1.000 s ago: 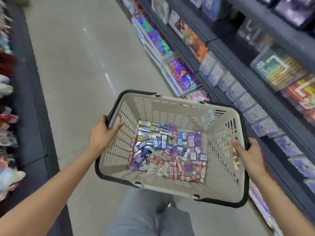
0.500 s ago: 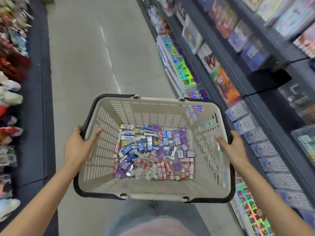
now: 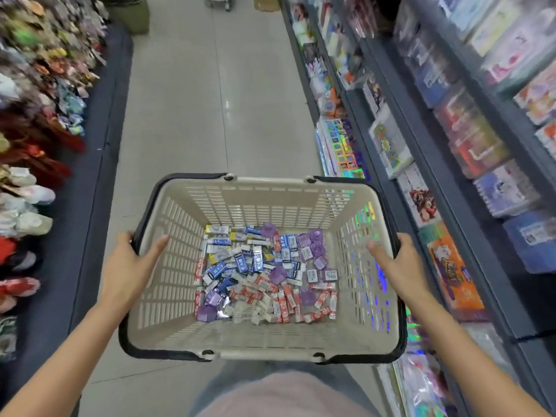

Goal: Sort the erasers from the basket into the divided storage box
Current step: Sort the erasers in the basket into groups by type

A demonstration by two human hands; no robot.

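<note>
We grip the basket (image 3: 261, 347) by its side rims, left hand (image 3: 128, 267) and right hand (image 3: 401, 266); tilting risks spilling erasers (image 3: 264, 272) (storage box unseen).

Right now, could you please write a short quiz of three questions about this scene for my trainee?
1. True or false: both hands grip the basket.
2. Multiple choice: where do the erasers lie? A) spread on the floor B) heaped on the basket's bottom C) in a divided storage box
3. Fill the gap: the shelves of packaged goods stand on the person's ____ side.

Key:
1. True. The left hand grips the left rim and the right hand grips the right rim, thumbs inside.
2. B. No divided storage box is in view.
3. Right.
</note>
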